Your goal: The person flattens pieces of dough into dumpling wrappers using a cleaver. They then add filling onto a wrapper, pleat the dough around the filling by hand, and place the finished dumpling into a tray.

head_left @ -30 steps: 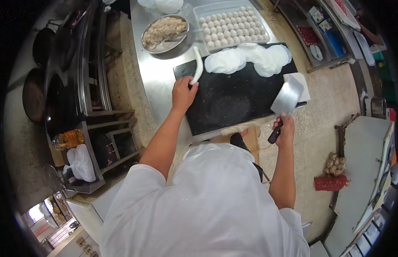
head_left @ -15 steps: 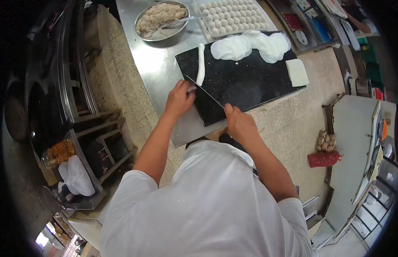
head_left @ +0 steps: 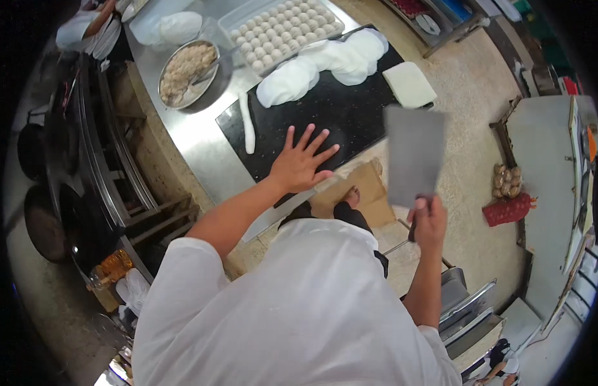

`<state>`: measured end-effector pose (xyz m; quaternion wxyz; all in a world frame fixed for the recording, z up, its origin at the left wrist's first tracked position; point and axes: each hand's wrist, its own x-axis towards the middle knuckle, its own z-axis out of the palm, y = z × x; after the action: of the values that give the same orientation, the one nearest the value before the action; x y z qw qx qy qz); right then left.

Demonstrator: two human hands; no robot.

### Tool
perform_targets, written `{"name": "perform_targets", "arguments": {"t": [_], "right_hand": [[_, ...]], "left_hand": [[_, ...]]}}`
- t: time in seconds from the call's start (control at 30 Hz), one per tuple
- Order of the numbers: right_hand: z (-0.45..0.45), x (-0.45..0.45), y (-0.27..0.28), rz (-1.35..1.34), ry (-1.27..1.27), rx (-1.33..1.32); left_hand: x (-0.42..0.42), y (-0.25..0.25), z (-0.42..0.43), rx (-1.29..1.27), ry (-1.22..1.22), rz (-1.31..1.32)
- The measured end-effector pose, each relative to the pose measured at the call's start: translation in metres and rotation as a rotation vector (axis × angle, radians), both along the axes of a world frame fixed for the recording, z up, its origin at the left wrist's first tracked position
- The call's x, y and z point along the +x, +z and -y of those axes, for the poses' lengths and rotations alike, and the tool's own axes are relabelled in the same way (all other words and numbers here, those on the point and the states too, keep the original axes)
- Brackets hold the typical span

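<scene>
My left hand [head_left: 302, 164] lies palm down with fingers spread on the near part of a black board [head_left: 267, 128]. Whether anything is under the palm is hidden. Raised off the board to the right, my right hand [head_left: 430, 222] grips the dark handle of a cleaver [head_left: 415, 154], its wide grey blade pointing away from me. A thin white dough roll [head_left: 247, 122] lies along the board's left side. Flat white dough rounds [head_left: 331, 64] overlap in piles along the far side. At the right corner sits a folded white cloth or slab [head_left: 409, 84].
Beyond the board, a tray [head_left: 227, 26] holds rows of round white dumplings [head_left: 286, 32]. A metal bowl [head_left: 208, 93] of pale filling [head_left: 183, 71] with a spoon stands on the steel table [head_left: 151, 58]. Another person [head_left: 87, 29] is at far left. Stoves line the left side.
My right hand has lifted the cleaver off the board and swung it right. My left hand has moved right onto the board and opened flat. The view has turned.
</scene>
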<state>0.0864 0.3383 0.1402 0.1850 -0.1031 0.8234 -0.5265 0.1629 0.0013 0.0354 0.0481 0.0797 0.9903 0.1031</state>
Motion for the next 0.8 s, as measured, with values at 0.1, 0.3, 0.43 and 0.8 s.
{"name": "perform_targets", "arguments": {"t": [0.1,0.3,0.43,0.8], "right_hand": [[0.036,-0.066,-0.025,-0.123,-0.206,-0.370],[0.088,-0.141,-0.101,0.512,-0.368,-0.280],[0.070,-0.078,-0.094,0.429,-0.051,0.116],[0.116,-0.038,-0.100,0.389,0.549,0.352]], "left_hand": [[-0.034,0.000,-0.005,-0.018,-0.041,-0.052],[-0.056,0.004,-0.014,0.008,0.046,-0.004],[-0.055,-0.002,-0.008,0.276,0.136,-0.038],[-0.084,-0.007,0.011,0.081,-0.323,-0.091]]}}
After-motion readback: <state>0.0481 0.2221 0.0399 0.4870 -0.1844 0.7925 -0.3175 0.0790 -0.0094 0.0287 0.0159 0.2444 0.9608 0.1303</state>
